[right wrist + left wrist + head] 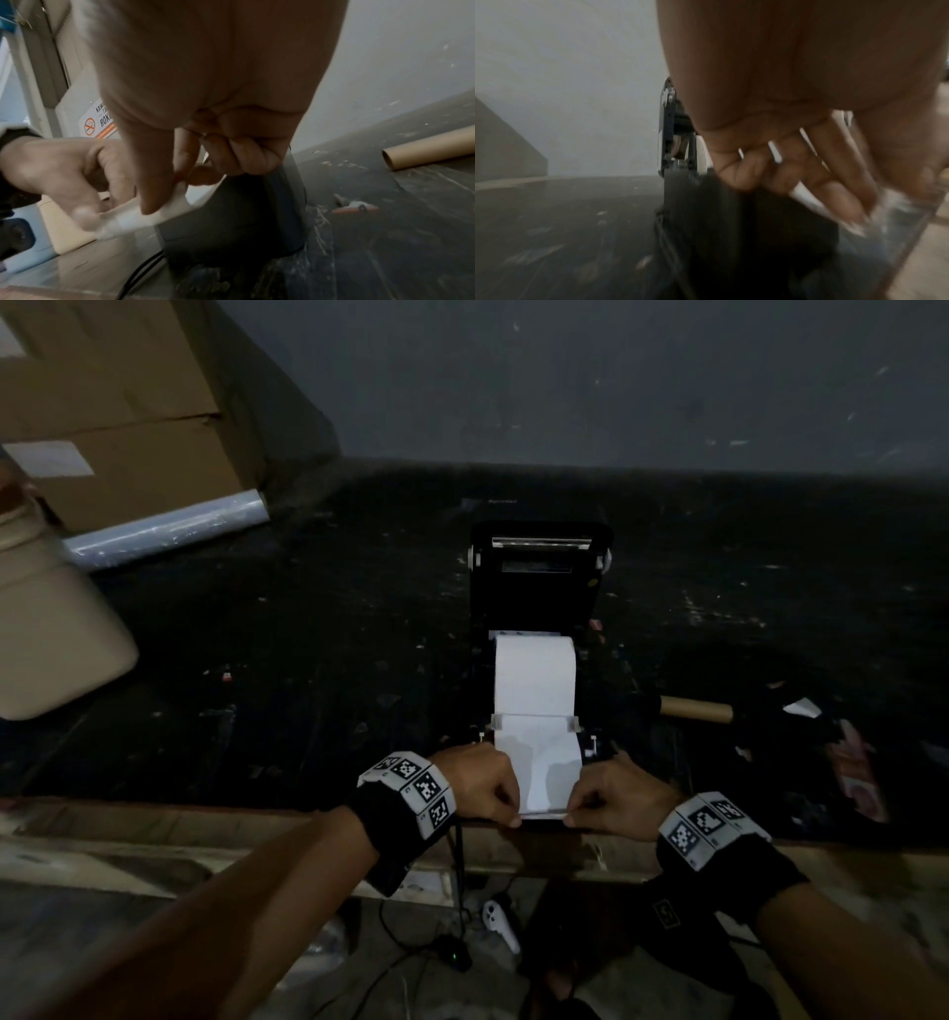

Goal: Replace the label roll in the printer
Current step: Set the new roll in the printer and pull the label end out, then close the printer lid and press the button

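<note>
A black label printer [539, 588] sits on the dark table with its lid tipped back. A white label roll [534, 677] lies in its bay, and a strip of label paper [544, 770] runs forward from it over the front guides. My left hand [488, 785] pinches the strip's front left corner. My right hand [611, 796] pinches the front right corner. In the right wrist view my right hand [185, 182] and my left hand [77, 182] hold the curled white paper edge [144, 217]. The left wrist view is blurred, with curled fingers [795, 166] beside the printer's side [666, 130].
A bare cardboard core [696, 709] lies right of the printer, also in the right wrist view as a tube [432, 148]. Cardboard boxes [113, 403], a film roll [169, 534] and a beige bin [51, 629] stand at the left. Cables [411, 937] hang below the table edge [257, 819].
</note>
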Demonstrator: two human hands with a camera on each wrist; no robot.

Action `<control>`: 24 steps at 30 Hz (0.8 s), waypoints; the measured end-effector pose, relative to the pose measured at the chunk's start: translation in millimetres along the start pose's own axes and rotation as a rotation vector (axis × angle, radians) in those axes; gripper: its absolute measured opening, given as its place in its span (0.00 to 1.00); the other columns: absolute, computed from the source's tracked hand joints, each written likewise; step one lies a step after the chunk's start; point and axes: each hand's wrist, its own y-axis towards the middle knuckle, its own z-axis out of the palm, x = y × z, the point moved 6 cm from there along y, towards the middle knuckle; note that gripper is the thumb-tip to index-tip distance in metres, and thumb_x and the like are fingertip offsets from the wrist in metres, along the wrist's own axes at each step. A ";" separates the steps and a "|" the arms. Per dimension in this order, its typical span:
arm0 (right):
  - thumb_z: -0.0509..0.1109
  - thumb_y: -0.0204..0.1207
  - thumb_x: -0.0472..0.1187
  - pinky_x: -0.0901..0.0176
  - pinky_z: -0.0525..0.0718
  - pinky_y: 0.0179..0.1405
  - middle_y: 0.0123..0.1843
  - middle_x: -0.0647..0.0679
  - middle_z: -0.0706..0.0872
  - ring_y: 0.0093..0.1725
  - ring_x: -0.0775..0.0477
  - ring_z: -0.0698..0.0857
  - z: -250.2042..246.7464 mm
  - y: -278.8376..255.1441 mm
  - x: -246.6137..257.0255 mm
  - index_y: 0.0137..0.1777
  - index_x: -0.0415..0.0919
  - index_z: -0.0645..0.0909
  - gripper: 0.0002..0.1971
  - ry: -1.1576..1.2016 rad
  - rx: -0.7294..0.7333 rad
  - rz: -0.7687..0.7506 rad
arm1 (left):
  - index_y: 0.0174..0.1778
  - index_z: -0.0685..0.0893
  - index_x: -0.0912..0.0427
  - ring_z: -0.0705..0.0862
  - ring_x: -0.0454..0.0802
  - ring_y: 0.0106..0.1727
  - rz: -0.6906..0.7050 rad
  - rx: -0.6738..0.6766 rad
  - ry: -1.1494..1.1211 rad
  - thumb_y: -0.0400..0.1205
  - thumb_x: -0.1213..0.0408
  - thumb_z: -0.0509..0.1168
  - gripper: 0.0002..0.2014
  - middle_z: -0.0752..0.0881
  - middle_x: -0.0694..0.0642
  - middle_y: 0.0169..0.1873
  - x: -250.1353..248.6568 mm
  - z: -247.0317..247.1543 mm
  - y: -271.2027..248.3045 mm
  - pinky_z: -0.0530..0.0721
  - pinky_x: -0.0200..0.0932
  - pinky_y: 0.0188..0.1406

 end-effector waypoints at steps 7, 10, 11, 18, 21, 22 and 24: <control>0.76 0.67 0.50 0.65 0.82 0.49 0.41 0.54 0.89 0.43 0.60 0.86 -61.4 10.7 1.3 0.40 0.49 0.88 0.06 0.183 -0.143 0.007 | 0.54 0.88 0.59 0.86 0.48 0.46 -0.046 -0.437 -0.155 0.75 0.55 0.71 0.15 0.90 0.55 0.46 6.6 -103.3 3.0 0.78 0.33 0.49; 0.76 0.68 0.44 0.71 0.79 0.43 0.37 0.53 0.88 0.38 0.56 0.84 -123.7 19.7 4.3 0.38 0.51 0.85 0.02 0.207 -0.427 0.032 | 0.56 0.86 0.59 0.83 0.46 0.43 -0.144 -0.877 -0.376 0.74 0.59 0.72 0.15 0.88 0.57 0.43 27.0 -169.9 -1.1 0.78 0.34 0.48; 0.76 0.68 0.43 0.75 0.78 0.40 0.35 0.53 0.87 0.35 0.58 0.83 -143.0 23.6 6.6 0.39 0.51 0.84 0.03 0.206 -0.503 0.022 | 0.56 0.86 0.60 0.83 0.47 0.42 -0.163 -0.988 -0.445 0.74 0.60 0.72 0.15 0.88 0.58 0.43 33.4 -186.8 -1.9 0.79 0.35 0.47; 0.73 0.71 0.41 0.59 0.83 0.49 0.49 0.41 0.88 0.45 0.46 0.86 -245.6 60.3 -1.1 0.50 0.41 0.84 0.09 0.283 -0.870 -0.055 | 0.61 0.80 0.61 0.86 0.55 0.53 -0.280 -1.222 -0.608 0.74 0.56 0.71 0.21 0.87 0.61 0.51 64.0 -258.1 22.4 0.81 0.46 0.59; 0.70 0.73 0.43 0.67 0.77 0.48 0.52 0.46 0.84 0.48 0.53 0.82 -272.0 88.9 -15.6 0.58 0.41 0.81 0.15 0.326 -0.876 -0.005 | 0.63 0.78 0.60 0.84 0.53 0.54 -0.318 -1.190 -0.616 0.75 0.54 0.70 0.23 0.86 0.59 0.54 75.3 -275.6 43.2 0.80 0.44 0.57; 0.69 0.74 0.45 0.65 0.76 0.52 0.54 0.48 0.82 0.51 0.53 0.81 -275.4 100.1 -21.8 0.61 0.42 0.79 0.17 0.364 -0.844 0.035 | 0.63 0.78 0.59 0.84 0.52 0.54 -0.324 -1.166 -0.634 0.75 0.54 0.70 0.23 0.85 0.58 0.54 79.3 -279.1 50.9 0.80 0.43 0.57; 0.69 0.74 0.47 0.58 0.78 0.61 0.59 0.49 0.82 0.58 0.53 0.80 -274.3 125.8 -35.2 0.65 0.44 0.76 0.20 0.468 -0.768 0.075 | 0.62 0.79 0.57 0.84 0.51 0.56 -0.349 -1.111 -0.647 0.75 0.52 0.70 0.22 0.84 0.56 0.54 85.8 -282.7 64.8 0.81 0.45 0.60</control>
